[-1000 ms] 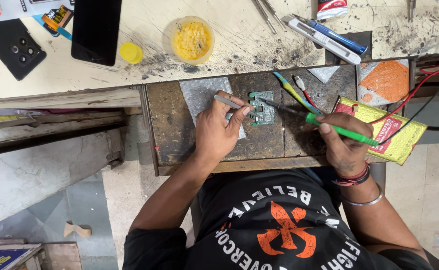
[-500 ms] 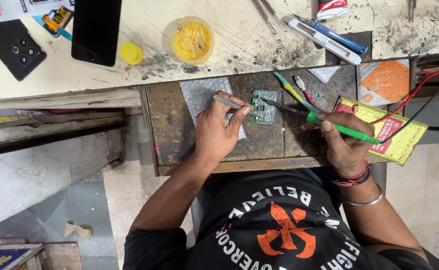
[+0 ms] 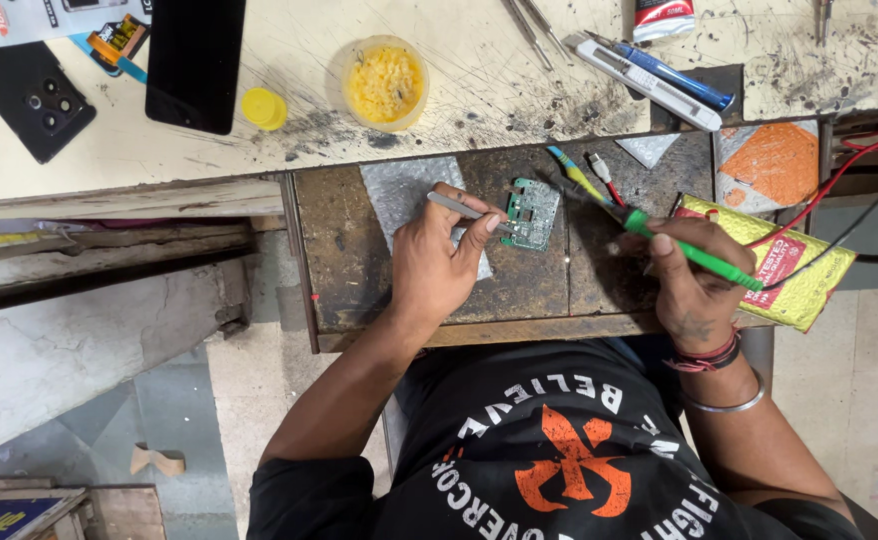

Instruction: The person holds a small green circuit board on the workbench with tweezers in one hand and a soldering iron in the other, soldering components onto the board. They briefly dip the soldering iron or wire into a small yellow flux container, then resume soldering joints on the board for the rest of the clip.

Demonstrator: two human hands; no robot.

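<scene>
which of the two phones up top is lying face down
The phone at the far left corner, tilted, with its camera lenses showing. The other phone beside it shows only a plain black rectangle.

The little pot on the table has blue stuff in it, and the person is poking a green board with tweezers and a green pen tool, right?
Not quite: the stuff in the little pot is yellow, not blue, as the head view shows. The rest holds: the left hand holds tweezers to the green board, and the right hand holds the green pen tool.

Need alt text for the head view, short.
Left hand holds tweezers to a small green circuit board on a dark metal work plate, while the right hand grips a green-handled soldering iron.
</scene>
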